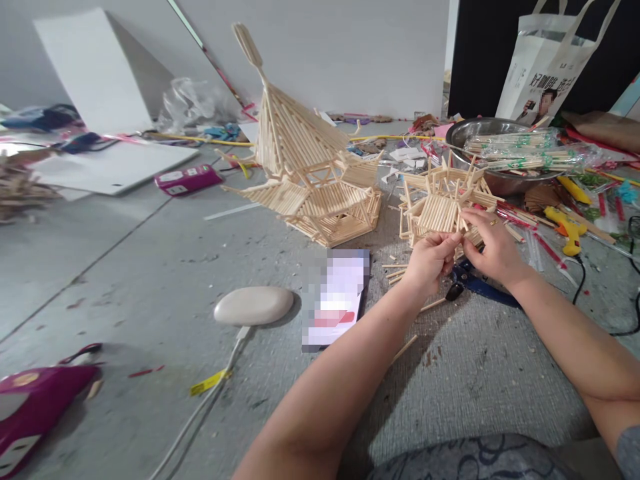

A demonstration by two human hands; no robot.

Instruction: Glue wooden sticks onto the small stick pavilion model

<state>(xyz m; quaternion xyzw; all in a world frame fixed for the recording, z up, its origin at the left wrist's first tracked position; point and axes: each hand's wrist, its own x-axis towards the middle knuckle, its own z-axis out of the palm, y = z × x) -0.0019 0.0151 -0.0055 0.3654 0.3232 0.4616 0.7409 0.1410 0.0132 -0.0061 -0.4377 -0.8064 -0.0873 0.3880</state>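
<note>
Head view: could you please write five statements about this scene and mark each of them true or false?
1. The left hand and right hand are both at the smaller wooden-stick model. True.
2. The yellow glue gun is in the right hand. False: the yellow glue gun lies apart, to the right of both hands.
3. The metal bowl has plastic-wrapped sticks in it. True.
4. The taller wooden-stick model has a flat top. False: the taller wooden-stick model rises to a spire.
5. A white cable runs from the pale oval device. True.
</note>
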